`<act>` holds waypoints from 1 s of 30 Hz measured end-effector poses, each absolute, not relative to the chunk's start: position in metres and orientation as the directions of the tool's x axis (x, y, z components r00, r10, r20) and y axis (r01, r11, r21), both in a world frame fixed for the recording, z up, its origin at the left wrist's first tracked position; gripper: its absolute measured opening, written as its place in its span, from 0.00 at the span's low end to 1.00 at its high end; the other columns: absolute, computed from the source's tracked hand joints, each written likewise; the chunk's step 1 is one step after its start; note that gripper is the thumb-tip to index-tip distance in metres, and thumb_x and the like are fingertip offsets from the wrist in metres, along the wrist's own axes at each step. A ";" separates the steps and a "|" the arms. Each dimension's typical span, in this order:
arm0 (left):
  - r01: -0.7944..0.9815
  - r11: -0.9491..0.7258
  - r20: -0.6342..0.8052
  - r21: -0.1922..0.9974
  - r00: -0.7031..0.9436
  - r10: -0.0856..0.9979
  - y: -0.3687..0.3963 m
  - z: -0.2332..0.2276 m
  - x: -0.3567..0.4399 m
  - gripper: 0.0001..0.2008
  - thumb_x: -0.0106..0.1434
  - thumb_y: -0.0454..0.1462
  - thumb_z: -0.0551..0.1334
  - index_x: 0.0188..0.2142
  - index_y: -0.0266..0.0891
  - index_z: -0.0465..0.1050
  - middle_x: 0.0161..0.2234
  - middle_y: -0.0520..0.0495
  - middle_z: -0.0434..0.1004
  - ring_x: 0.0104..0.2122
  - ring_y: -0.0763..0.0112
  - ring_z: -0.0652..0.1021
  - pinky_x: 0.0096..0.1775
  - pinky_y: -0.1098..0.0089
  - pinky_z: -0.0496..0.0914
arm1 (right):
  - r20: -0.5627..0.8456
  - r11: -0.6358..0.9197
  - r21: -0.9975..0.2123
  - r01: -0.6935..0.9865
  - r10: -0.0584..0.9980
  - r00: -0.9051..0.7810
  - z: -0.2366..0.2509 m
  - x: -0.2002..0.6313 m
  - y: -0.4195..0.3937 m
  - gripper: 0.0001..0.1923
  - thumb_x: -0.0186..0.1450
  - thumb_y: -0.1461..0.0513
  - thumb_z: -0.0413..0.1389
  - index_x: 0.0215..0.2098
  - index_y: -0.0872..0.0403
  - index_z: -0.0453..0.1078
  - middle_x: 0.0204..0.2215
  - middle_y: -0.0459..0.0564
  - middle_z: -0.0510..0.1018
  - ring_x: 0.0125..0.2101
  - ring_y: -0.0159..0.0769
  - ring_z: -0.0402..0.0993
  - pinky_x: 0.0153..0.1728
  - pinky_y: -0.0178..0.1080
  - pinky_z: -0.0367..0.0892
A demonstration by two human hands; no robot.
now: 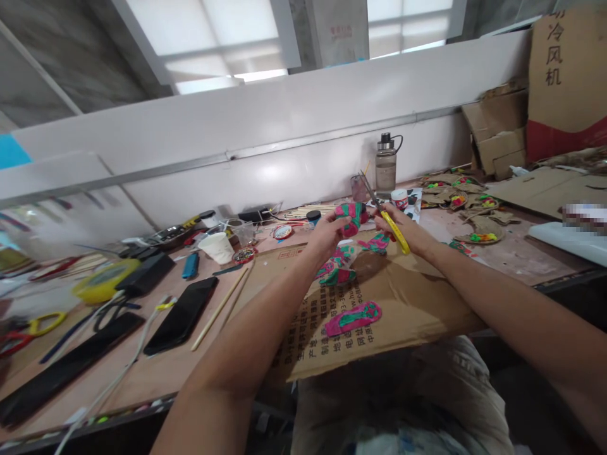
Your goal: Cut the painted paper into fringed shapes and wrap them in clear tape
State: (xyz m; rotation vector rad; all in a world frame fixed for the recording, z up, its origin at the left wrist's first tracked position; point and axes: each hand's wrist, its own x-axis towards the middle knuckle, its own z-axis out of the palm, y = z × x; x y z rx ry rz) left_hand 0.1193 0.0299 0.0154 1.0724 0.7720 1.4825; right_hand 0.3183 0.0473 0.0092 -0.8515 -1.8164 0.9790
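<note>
In the head view, my left hand (332,229) pinches a pink and green patterned piece (349,219), soft-looking like clay or cloth. Close beside it, my right hand (401,222) is closed around a pair of scissors (394,232) with yellow handles, the blades pointing up and away. Whether the blades touch the piece I cannot tell. Below both hands a cardboard sheet (403,316) lies flat. On it rest a pink strip with a green pattern (353,318), a crumpled pink and green bundle (339,265) and a smaller patterned piece (376,244).
Behind my hands stand a water bottle (386,167) and a small white jar (399,199). Leftward are a white cup (217,248), a black phone (181,316), a wooden stick (219,309) and a yellow tape roll (105,281). Brown shapes with coloured bits (481,230) lie right.
</note>
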 end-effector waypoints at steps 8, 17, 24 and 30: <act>-0.339 -0.230 0.229 0.912 -0.043 0.972 0.025 0.024 0.122 0.11 0.43 0.31 0.68 0.28 0.40 0.73 0.23 0.55 0.73 0.22 0.77 0.70 0.27 0.74 0.65 | 0.364 0.538 -0.781 0.319 0.806 -0.468 0.017 0.327 0.038 0.20 0.64 0.46 0.59 0.49 0.46 0.72 0.24 0.44 0.71 0.25 0.38 0.67 0.26 0.39 0.63; -0.347 -0.219 0.212 0.912 -0.058 0.976 0.027 0.025 0.119 0.11 0.44 0.31 0.69 0.30 0.40 0.74 0.24 0.56 0.72 0.20 0.80 0.66 0.23 0.75 0.59 | 0.335 0.511 -0.793 0.332 0.820 -0.464 0.015 0.326 0.038 0.22 0.63 0.45 0.61 0.49 0.47 0.74 0.24 0.46 0.72 0.23 0.37 0.65 0.25 0.39 0.62; -0.336 -0.210 0.208 0.918 -0.043 0.977 0.025 0.026 0.120 0.11 0.43 0.31 0.68 0.29 0.39 0.73 0.25 0.56 0.72 0.21 0.80 0.67 0.24 0.74 0.61 | 0.338 0.485 -0.842 0.235 0.814 -0.472 0.011 0.323 0.042 0.18 0.62 0.46 0.63 0.45 0.46 0.75 0.22 0.44 0.70 0.24 0.37 0.67 0.25 0.39 0.64; -0.320 -0.214 0.215 0.923 -0.033 0.976 0.024 0.024 0.120 0.11 0.44 0.32 0.68 0.30 0.40 0.75 0.26 0.54 0.75 0.24 0.77 0.70 0.25 0.74 0.63 | 0.355 0.485 -0.846 0.222 0.822 -0.444 0.013 0.323 0.040 0.17 0.61 0.45 0.64 0.39 0.46 0.75 0.21 0.44 0.70 0.23 0.37 0.67 0.23 0.38 0.64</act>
